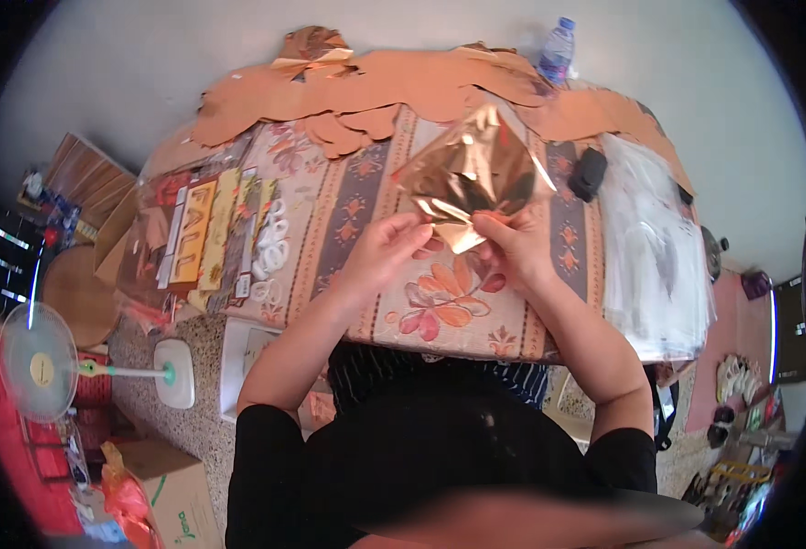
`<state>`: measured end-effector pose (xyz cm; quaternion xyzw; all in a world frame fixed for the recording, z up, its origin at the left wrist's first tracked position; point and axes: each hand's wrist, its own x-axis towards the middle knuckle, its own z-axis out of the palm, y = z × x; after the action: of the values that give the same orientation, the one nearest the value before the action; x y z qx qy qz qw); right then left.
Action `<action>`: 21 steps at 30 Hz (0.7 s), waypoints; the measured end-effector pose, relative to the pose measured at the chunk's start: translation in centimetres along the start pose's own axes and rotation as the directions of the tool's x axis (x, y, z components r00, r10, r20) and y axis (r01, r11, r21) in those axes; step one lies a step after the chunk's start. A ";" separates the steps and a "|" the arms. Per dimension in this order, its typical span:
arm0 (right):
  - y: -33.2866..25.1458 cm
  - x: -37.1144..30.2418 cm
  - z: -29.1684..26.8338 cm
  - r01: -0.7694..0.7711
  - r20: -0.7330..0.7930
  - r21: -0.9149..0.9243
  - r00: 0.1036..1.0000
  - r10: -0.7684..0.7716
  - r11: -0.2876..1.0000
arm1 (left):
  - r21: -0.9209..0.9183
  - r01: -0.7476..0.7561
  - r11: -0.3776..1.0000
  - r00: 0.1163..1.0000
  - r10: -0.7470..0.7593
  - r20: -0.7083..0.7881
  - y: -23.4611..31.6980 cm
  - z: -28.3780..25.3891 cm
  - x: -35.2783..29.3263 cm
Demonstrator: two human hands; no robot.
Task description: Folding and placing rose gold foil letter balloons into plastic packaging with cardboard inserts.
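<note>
A piece of gold metallic foil [476, 165] is held up over the middle of the cloth-covered table [348, 197], its narrowed, creased near end brought between the two hands. That end is pinched by the right hand [518, 245], with the thumb laid over the foil; the fingertips of the left hand [385, 249] are set close together at its other side, but whether the foil is gripped there cannot be told. The step in hand is judged to be the working or opening of this end; a light, steady hold on both sides is called for next, so that the thin film is not torn. To the right, a black object [590, 176] is placed beside a stack of clear plastic bags [650, 265]. White rings [273, 242] and packaged goods [197, 236] are laid to the left. Along the far edge, flat orange-brown cutouts [403, 80] are spread, with a plastic bottle [557, 55] beyond.
</note>
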<state>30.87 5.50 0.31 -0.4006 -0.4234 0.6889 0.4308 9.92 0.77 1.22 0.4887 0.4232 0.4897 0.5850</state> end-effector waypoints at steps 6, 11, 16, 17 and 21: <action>0.0 -0.2 -0.3 0.039 0.005 0.122 0.999 -0.040 0.992 | 0.994 0.069 0.080 0.841 0.532 -0.101 5.3 -7.8 -4.4; -0.3 -0.5 0.0 -0.048 0.056 0.104 0.998 0.042 0.993 | 0.942 0.323 -0.090 0.827 0.511 -0.234 6.7 -16.2 -7.6; -0.3 -0.5 -0.2 -0.076 0.057 0.079 0.996 0.071 0.994 | 0.968 0.245 0.049 0.921 0.300 -0.248 9.5 -18.7 -5.6; -0.4 -0.7 -0.2 -0.092 0.054 0.058 0.995 0.089 0.994 | 0.967 0.249 0.048 0.919 0.304 -0.251 9.8 -19.3 -5.0; 0.0 -0.4 -0.3 -0.042 0.092 0.091 0.995 0.033 0.995 | 0.980 0.195 -0.036 0.914 0.369 -0.169 8.1 -23.9 -1.8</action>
<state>31.26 5.15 0.29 -0.3564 -0.4023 0.7333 0.4164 -14.97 3.13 5.29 0.6758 0.7161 0.1571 -0.0760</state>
